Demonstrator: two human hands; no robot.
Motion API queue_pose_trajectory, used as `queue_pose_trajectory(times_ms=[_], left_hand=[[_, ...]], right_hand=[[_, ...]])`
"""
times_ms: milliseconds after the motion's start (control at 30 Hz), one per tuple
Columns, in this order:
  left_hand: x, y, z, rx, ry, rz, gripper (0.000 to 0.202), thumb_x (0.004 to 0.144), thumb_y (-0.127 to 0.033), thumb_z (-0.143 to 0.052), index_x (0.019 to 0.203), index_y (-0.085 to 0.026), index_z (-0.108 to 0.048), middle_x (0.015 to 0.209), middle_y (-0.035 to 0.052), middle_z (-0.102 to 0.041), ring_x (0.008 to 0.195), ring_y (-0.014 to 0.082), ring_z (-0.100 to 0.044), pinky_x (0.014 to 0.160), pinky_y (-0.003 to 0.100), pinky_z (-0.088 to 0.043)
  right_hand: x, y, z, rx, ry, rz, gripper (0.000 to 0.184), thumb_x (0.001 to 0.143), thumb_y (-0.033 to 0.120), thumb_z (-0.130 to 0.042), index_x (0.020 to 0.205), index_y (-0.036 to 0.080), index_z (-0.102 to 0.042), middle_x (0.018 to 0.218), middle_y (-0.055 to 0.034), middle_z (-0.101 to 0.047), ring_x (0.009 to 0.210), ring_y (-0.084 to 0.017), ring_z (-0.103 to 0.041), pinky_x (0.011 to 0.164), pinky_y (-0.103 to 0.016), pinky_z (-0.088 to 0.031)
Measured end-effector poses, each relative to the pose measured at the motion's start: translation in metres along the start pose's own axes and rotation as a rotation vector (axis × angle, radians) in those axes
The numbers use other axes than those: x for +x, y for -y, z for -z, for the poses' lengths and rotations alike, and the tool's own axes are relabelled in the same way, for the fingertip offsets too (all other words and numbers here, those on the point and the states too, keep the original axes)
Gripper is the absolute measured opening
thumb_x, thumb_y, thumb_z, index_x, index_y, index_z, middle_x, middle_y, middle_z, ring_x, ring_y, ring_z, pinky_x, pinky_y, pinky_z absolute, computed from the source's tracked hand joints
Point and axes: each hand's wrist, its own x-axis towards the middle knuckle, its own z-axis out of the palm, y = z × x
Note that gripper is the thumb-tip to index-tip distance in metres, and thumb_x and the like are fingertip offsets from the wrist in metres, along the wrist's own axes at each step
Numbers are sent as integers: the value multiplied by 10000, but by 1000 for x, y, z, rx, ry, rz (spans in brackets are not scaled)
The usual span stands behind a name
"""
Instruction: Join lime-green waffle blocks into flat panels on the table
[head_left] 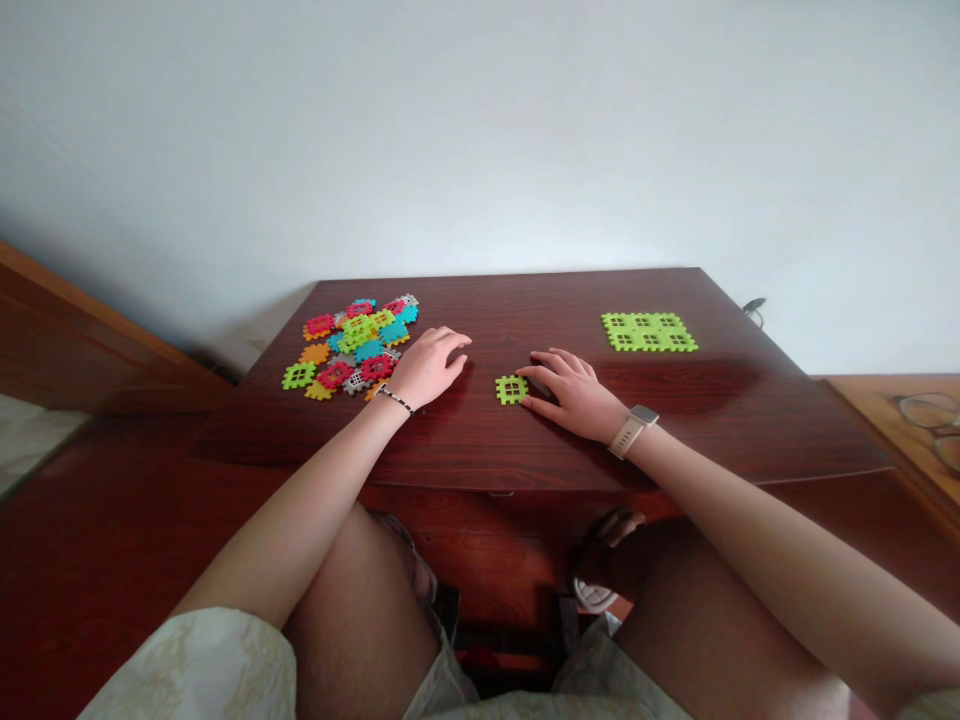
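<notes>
My left hand (431, 366) rests palm down on the dark wooden table (525, 440), fingers stretched out and empty, just right of a pile of coloured interlocking tiles (352, 345). My right hand (574, 392) lies flat with fingers spread, its fingertips touching a single green square tile (511, 389) at the table's middle. It holds nothing. A flat panel of joined green tiles (649, 332) lies at the back right, apart from both hands.
A white wall stands behind the table. Glasses (934, 425) lie on a lighter wooden surface at the far right. A wooden ledge (90, 330) runs along the left. My knees are under the table's front edge.
</notes>
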Motion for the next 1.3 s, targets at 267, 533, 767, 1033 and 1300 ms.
queue_pose_trajectory(times_ms=[267,533,767,1033,1300], left_hand=[[-5,55,23,154,-143,279,350,1071,-277,-644,1393,-198,-758,1471,160,-699,1469,395,-602,1350,588,-457],[-28,106,33,262,-236,599,469,1110,-405,-562,1509,-204,-703,1582,208,-671,1544,457,-526,1335,679,-414],[-41,129,37,208,-130,675,529,1113,-407,-494,1555,-183,-677,1675,212,-645,1548,436,-582,1355,652,-430],[-40,130,45,200,-84,572,444,1057,-353,-585,1430,-167,-738,1533,192,-737,1498,404,-629,1354,571,-471],[-34,120,44,115,-124,540,266,1011,-340,-679,1233,-205,-736,1451,167,-767,1399,374,-683,1302,537,-513]], right_hand=[[0,-2,-2,-6,-8,8,580,1170,649,-547,1634,322,-668,1801,-141,-546,1703,-473,-417,1363,-727,-399],[0,-4,-3,-11,-13,12,572,1173,646,-541,1635,333,-667,1798,-141,-547,1704,-462,-419,1363,-721,-401],[1,-4,-4,-7,-12,6,586,1170,659,-542,1633,323,-668,1789,-145,-554,1702,-471,-421,1366,-728,-395],[0,-4,-3,-9,-21,9,590,1171,672,-523,1632,333,-666,1788,-135,-557,1696,-470,-429,1352,-738,-413],[0,-6,-5,-9,-27,15,579,1166,663,-536,1630,342,-668,1785,-137,-562,1694,-461,-433,1356,-733,-412]])
